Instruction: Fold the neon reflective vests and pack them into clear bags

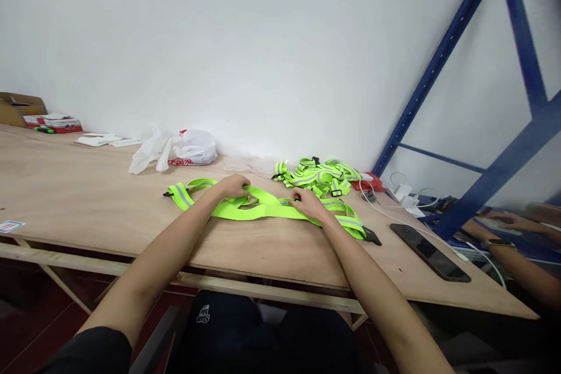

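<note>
A neon-green reflective strap (263,211) with grey stripes lies in loops on the wooden table in front of me. My left hand (234,186) is closed on its far edge, left of the middle. On the right side, my right hand (307,203) pinches the same strap, with a small black piece at the fingertips. Black buckles sit at the strap's two ends, the right one (372,237) lying on the table. Both hands partly hide the folds beneath them. Just beyond my right hand is a tangled pile of similar green straps (324,175) with black buckles.
A smartphone (430,251), white cables and chargers (405,197) lie at the right, near a blue metal rack (438,58). White plastic bags (195,147), papers (100,139) and boxes (56,123) stand along the wall. Another person's arm (512,254) shows at far right.
</note>
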Demonstrator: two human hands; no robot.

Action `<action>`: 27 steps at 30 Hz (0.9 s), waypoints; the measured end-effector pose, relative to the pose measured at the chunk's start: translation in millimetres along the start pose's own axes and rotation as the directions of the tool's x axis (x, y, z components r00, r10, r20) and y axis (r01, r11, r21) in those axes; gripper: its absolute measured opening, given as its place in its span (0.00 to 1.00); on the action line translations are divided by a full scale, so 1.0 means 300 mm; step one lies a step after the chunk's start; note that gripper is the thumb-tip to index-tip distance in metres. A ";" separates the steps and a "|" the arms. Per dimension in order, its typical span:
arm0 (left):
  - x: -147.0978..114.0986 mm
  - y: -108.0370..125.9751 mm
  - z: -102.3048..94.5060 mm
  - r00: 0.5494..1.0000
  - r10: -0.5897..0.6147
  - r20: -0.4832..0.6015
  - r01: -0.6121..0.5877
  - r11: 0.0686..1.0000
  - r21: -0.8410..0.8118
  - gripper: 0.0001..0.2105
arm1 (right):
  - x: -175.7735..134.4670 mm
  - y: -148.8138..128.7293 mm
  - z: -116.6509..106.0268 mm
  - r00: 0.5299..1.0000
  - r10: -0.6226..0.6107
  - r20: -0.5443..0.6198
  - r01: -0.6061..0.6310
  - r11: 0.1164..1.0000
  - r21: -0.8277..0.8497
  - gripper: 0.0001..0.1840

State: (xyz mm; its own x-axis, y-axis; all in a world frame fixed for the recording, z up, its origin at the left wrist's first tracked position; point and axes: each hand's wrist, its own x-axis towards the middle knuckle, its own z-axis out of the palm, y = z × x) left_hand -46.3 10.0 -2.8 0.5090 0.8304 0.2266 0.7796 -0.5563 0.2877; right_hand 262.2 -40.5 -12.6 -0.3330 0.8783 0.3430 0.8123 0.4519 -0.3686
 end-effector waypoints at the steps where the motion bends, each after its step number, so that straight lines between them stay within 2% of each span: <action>1: 0.001 0.001 -0.003 1.000 -0.007 -0.027 0.007 1.000 0.001 0.07 | -0.003 0.005 -0.003 0.998 0.031 -0.052 -0.032 0.999 -0.018 0.02; 7: 0.009 0.009 -0.014 0.974 -0.079 -0.214 0.069 0.996 -0.057 0.05 | -0.008 0.052 -0.022 0.937 0.206 -0.282 -0.228 0.973 -0.045 0.03; 13: 0.007 -0.030 -0.024 0.909 -0.238 -0.341 0.164 0.959 -0.233 0.14 | -0.025 0.132 -0.054 0.879 0.319 -0.355 -0.348 0.937 -0.020 0.05; 17: 0.008 -0.048 -0.003 0.915 -0.301 -0.268 0.193 0.911 -0.364 0.15 | -0.030 0.150 -0.060 0.881 0.341 -0.329 -0.374 0.926 -0.042 0.04; 22: 0.019 -0.031 0.033 0.953 -0.257 -0.160 0.178 0.904 -0.390 0.19 | -0.025 0.118 -0.048 0.920 0.299 -0.253 -0.334 0.936 -0.109 0.02; 24: 0.015 -0.021 0.040 0.962 -0.225 -0.153 0.153 0.914 -0.376 0.21 | -0.026 0.095 -0.048 0.936 0.267 -0.228 -0.300 0.945 -0.126 0.06; 27: -0.003 -0.004 0.046 0.974 -0.183 -0.134 0.121 0.918 -0.377 0.28 | -0.027 0.052 -0.050 0.955 0.213 -0.204 -0.243 0.961 -0.135 0.17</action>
State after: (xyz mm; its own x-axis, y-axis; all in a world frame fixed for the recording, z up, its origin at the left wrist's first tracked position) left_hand -42.7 10.4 -16.3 0.3040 0.9068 0.2922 0.6402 -0.4216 0.6422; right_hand 284.8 -43.0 -8.3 -0.0474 0.9036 0.4258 0.9257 0.2000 -0.3212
